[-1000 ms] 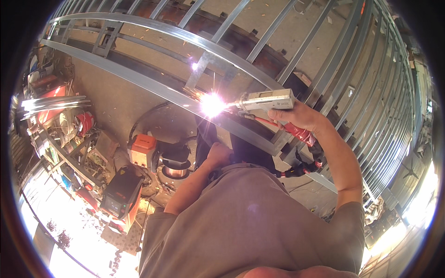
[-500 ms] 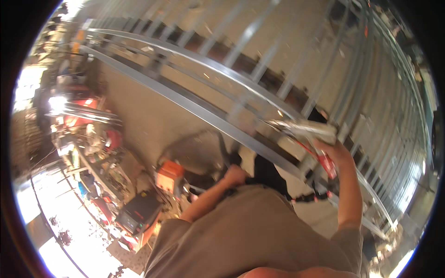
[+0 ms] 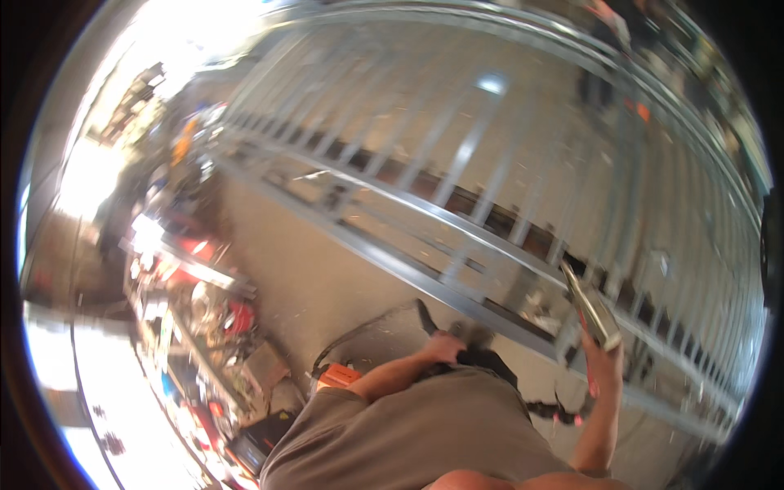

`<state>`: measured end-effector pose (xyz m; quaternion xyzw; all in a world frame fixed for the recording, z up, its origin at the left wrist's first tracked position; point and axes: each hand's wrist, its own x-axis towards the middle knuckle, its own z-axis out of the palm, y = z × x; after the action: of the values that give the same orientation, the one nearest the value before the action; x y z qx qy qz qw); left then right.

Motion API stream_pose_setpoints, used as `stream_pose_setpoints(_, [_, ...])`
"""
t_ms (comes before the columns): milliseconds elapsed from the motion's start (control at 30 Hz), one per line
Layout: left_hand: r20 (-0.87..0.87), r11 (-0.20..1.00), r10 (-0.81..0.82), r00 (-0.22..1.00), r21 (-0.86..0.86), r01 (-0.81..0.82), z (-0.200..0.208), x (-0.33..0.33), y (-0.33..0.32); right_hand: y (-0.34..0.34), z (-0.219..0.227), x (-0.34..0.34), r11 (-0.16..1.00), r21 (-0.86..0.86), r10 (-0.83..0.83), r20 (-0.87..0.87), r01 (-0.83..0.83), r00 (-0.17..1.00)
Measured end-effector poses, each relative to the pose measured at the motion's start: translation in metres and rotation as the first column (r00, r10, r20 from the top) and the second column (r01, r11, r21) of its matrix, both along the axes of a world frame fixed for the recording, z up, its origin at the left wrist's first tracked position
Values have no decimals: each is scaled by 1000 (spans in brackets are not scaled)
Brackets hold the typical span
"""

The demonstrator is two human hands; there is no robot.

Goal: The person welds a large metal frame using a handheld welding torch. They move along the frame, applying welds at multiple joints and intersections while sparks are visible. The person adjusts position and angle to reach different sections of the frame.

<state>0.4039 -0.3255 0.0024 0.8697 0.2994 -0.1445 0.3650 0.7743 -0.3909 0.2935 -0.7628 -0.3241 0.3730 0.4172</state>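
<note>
My right hand (image 3: 603, 359) is closed around a long, tapered metal tool (image 3: 590, 306) with a red grip. Its narrow end points up and away, over the near rail of the barred metal frame (image 3: 457, 214); blur hides its exact kind. At my waist, my left hand (image 3: 443, 348) is closed. A black handle (image 3: 425, 317) joined to a black cable (image 3: 359, 328) sticks out beyond its fingers, which seem wrapped around it. The frame of shiny square tubes and parallel bars lies in front of me.
An orange machine (image 3: 338, 376) stands by my left forearm. Farther left are a cluttered bench, a dark case (image 3: 261, 441) and red items (image 3: 238, 317). Another person (image 3: 608, 49) is at the far right, beyond the bars. Concrete floor (image 3: 286, 261) shows left of the frame.
My view has swung, so the frame and bench shift in the picture. The metal tool in my right hand has turned from nearly level to steeply upright. My left hand stays near my waist.
</note>
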Motion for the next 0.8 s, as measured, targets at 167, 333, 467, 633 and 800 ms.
stream_pose_setpoints(167, [229, 984, 141, 963, 73, -161, 20, -23, 20, -33, -15, 3, 961, 174, -233, 76, 217, 970])
stream_pose_setpoints(333, [-59, 985, -149, 987, 80, 154, 4, -29, 60, -49, -21, -35, 931, 87, -361, 348, 353, 865])
stream_pose_setpoints(467, [-186, 938, -346, 920, -40, 344, -13, -34, 95, -39, -29, -85, 907, -28, -368, 436, 421, 821])
stream_pose_setpoints(633, [-257, 887, -462, 849, -130, 443, -18, -48, 129, -8, -51, -123, 851, -182, -346, 511, 493, 787])
stream_pose_setpoints(800, [-239, 889, -457, 857, -161, 429, -20, -60, 145, 17, -56, -140, 790, -251, -374, 527, 560, 763])
